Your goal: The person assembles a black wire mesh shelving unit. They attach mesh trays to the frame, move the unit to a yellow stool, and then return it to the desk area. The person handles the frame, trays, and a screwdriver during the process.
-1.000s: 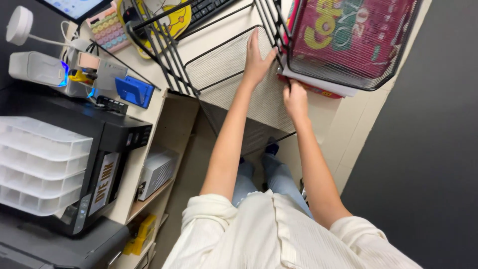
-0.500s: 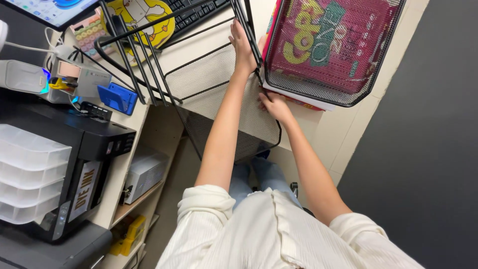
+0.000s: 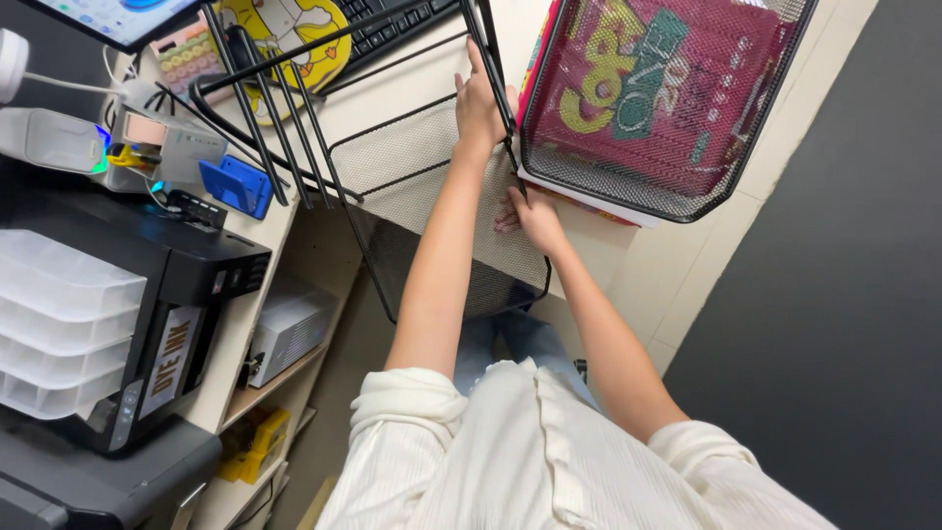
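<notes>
A black wire desk rack stands on the pale desk (image 3: 412, 83). My left hand (image 3: 481, 103) is closed around one of its upright rods (image 3: 498, 79). Just below, my right hand (image 3: 530, 216) grips the lower end of that rod, its fingers lying on the empty lower mesh tray (image 3: 422, 196), which juts over the desk's front edge. To the right of the rod sits the upper mesh tray (image 3: 589, 191), holding a pink and red wrapped paper pack (image 3: 657, 88).
More slanted black rods (image 3: 265, 118) of the rack lean at the left. A black printer (image 3: 186, 285) with white plastic trays (image 3: 59, 324) stands at the left, a blue box (image 3: 235, 186) and cables behind it. A keyboard (image 3: 392, 20) and yellow mat (image 3: 285, 29) lie farther back.
The view has closed in on the rack. My left hand has gone from flat on the desk to gripping the upright rod, and my right hand has shifted down onto the lower mesh tray.
</notes>
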